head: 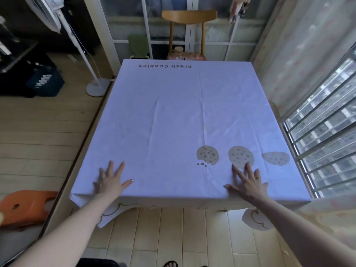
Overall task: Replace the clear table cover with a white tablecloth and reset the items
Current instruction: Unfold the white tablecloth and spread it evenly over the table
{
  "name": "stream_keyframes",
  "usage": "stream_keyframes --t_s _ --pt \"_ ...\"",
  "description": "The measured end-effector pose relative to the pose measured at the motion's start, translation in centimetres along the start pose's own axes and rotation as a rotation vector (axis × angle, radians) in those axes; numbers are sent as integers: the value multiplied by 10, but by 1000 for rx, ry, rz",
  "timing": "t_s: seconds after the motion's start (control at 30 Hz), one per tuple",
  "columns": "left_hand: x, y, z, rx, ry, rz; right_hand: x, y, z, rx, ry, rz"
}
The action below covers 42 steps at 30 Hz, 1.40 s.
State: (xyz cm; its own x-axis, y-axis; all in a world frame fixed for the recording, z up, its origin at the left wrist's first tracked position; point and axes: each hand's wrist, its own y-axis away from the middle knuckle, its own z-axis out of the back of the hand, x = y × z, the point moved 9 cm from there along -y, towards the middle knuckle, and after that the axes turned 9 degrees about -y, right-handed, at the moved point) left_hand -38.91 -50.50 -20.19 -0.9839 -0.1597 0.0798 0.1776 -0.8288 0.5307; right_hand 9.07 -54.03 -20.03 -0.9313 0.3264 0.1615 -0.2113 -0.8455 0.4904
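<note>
At the near edge of the bench, two hands press a white fabric tablecloth [183, 116] flat.
Palms down just inside the hem, the left hand [110, 182] and right hand [248, 182] lie with fingers spread, each grip open and holding nothing. The tablecloth, printed with brown cookies [240, 157] by the right hand, covers the whole top, with fold creases running across it. Along the left side it seems to hang very little, so a hard sideways push could, I'd judge, drag it off that edge. Beyond the far end, a wooden chair [189, 18] carries a pink bundle [185, 55], perhaps items awaiting reset.
</note>
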Motion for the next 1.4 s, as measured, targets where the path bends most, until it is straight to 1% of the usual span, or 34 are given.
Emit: stream_keyframes --t_s 0.3,0.73,0.97,1.07,1.17,1.23,1.33,1.4 --pt "3 0 -6 -20 -59 -11 -4 9 -3 1 17 57" --pt "15 25 -18 -46 -93 -7 -1 35 -13 5 43 98" --pt "24 38 -28 -28 -104 9 -5 48 -23 -11 58 96" --pt "24 43 -29 19 -105 20 -4 51 -21 11 74 91" --pt "21 42 -22 63 -110 56 -6 47 -14 -9 86 102" --pt "18 40 -17 80 -64 83 -17 43 -11 -22 33 73" --pt "12 33 -15 48 -36 100 -58 32 -7 -38 -106 -83" --pt "5 25 -10 25 -46 90 -87 25 3 -53 -150 -160"
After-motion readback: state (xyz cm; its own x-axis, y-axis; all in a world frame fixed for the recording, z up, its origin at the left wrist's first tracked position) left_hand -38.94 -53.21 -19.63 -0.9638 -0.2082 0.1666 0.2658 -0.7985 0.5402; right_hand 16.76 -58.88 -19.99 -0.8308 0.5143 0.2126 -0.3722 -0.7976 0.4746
